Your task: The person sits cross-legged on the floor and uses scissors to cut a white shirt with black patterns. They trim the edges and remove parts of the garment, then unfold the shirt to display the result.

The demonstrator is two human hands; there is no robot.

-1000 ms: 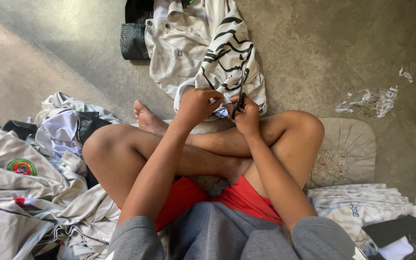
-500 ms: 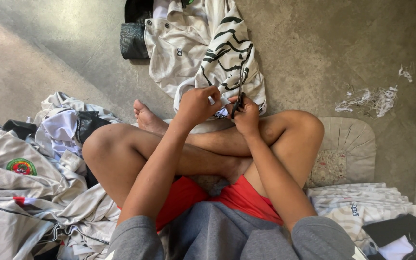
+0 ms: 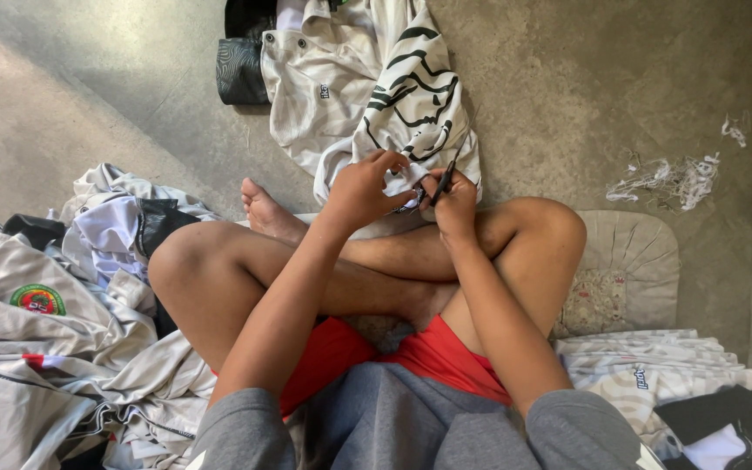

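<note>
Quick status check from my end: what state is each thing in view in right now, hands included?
left hand: gripping the garment's edge.
right hand: closed around the small scissors.
small scissors: held, blades at the fabric; open or shut unclear.
white striped garment: spread on the floor, crumpled.
clothes pile: heaped, unfolded.
thread scraps: scattered loose.
cushion: flat under the person.

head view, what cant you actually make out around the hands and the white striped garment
- Head view: the tool in the right hand is thin and dark; fingers cover its handles, so its kind is uncertain.
- The spot on the white striped garment being worked on is hidden behind the left hand.
- The garment's upper part is cut off by the top edge.
- The scraps on the floor are too small to identify.
</note>
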